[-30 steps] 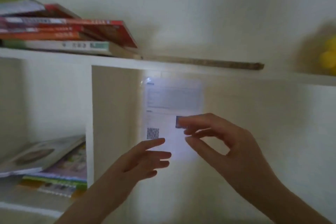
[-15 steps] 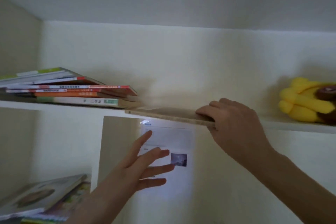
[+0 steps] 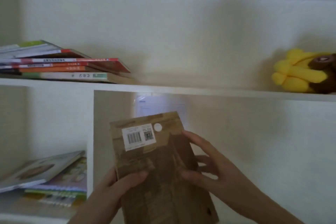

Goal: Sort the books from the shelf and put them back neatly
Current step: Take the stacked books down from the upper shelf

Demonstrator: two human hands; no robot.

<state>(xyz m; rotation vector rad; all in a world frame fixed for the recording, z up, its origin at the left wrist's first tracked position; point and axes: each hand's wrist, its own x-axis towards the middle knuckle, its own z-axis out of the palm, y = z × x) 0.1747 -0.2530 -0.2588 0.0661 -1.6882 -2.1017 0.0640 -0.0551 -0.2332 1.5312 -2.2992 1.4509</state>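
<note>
I hold a thin brown book (image 3: 160,165) in front of the shelf's lower middle compartment, its back cover with a white barcode label facing me. My left hand (image 3: 116,185) grips its lower left edge, thumb across the cover. My right hand (image 3: 209,167) holds the right edge with thumb on the cover and fingers behind. A stack of several books (image 3: 60,65) lies flat on the upper shelf (image 3: 181,90) at the left. More books (image 3: 45,174) lie tilted in the lower left compartment.
A yellow and brown plush toy (image 3: 303,72) sits on the upper shelf at the far right. A white printed sheet (image 3: 160,103) is stuck on the back wall of the middle compartment. A white divider (image 3: 91,132) separates the lower compartments.
My right hand pulled the brown book off the upper shelf and brought it down. My left hand has come up and taken hold of it too.
</note>
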